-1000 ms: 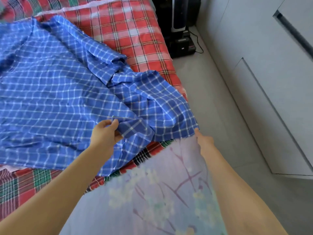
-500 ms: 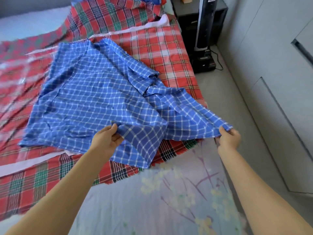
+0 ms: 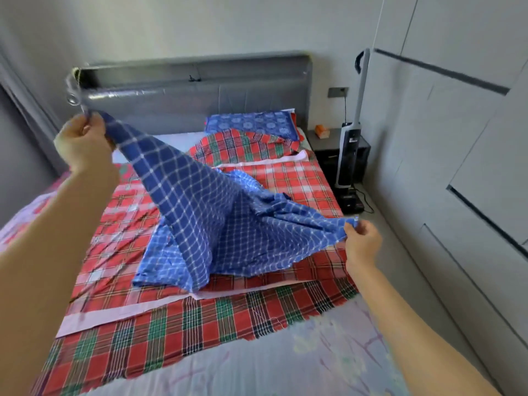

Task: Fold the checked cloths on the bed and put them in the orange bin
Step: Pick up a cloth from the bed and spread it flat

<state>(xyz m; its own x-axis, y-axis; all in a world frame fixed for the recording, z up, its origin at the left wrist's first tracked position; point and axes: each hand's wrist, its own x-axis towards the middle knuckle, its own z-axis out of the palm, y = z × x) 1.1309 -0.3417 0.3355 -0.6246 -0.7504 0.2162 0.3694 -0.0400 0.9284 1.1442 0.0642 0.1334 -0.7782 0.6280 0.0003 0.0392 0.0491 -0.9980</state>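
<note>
A blue checked cloth (image 3: 217, 224) is half lifted off the bed. My left hand (image 3: 81, 142) grips one corner high up at the left, and my right hand (image 3: 361, 241) pinches another corner low at the right, above the bed's edge. The cloth stretches between them, its lower part still bunched on the bed. Under it lie a red and white checked cloth (image 3: 291, 178) and a red and green checked cloth (image 3: 177, 332), both spread flat. Another red and green checked cloth (image 3: 237, 145) lies crumpled near the pillow. No orange bin is in view.
The bed has a floral sheet (image 3: 285, 367), a grey headboard (image 3: 197, 90) and a blue patterned pillow (image 3: 251, 125). Right of it stand a dark nightstand (image 3: 328, 150) with a small orange box (image 3: 322, 130), an upright vacuum (image 3: 350, 147) and white wardrobe doors (image 3: 457, 167).
My left hand has risen high to the left with its corner, and my right hand has moved out to the right. The blue cloth has lifted off the bed; the view has tilted up.
</note>
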